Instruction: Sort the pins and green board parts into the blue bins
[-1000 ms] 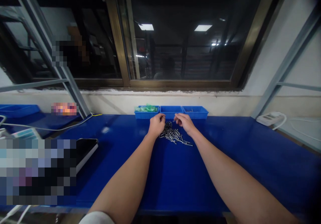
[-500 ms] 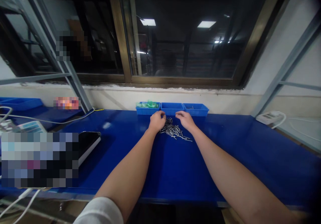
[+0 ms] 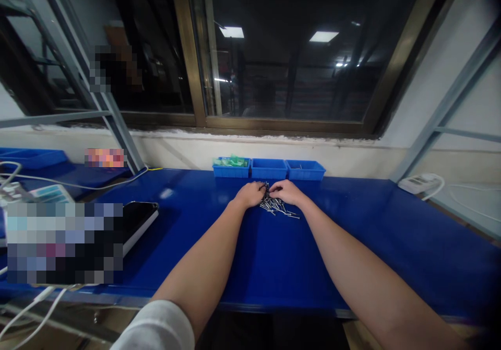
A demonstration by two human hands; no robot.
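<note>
On a blue table (image 3: 274, 266), the left hand (image 3: 251, 194) and right hand (image 3: 288, 191) curl in from either side of heaped metal fasteners (image 3: 274, 206) — any grip is hidden — three blue bins (image 3: 269, 173) just beyond, seemingly kept within easy reach.

I read this on my remote feed as a workshop, likely a parts-sorting or assembly corner. At my twelve o'clock, a pile of loose metal screws or nails (image 3: 278, 207) lies on a blue workbench (image 3: 282, 266), with three blue parts bins (image 3: 269, 173) lined up behind it. Grey metal uprights (image 3: 124, 141) stand at ten and two, and I see another blue tray (image 3: 47, 160) at ten. The dark window (image 3: 289, 94) at twelve mirrors ceiling light panels (image 3: 232, 32)
</note>
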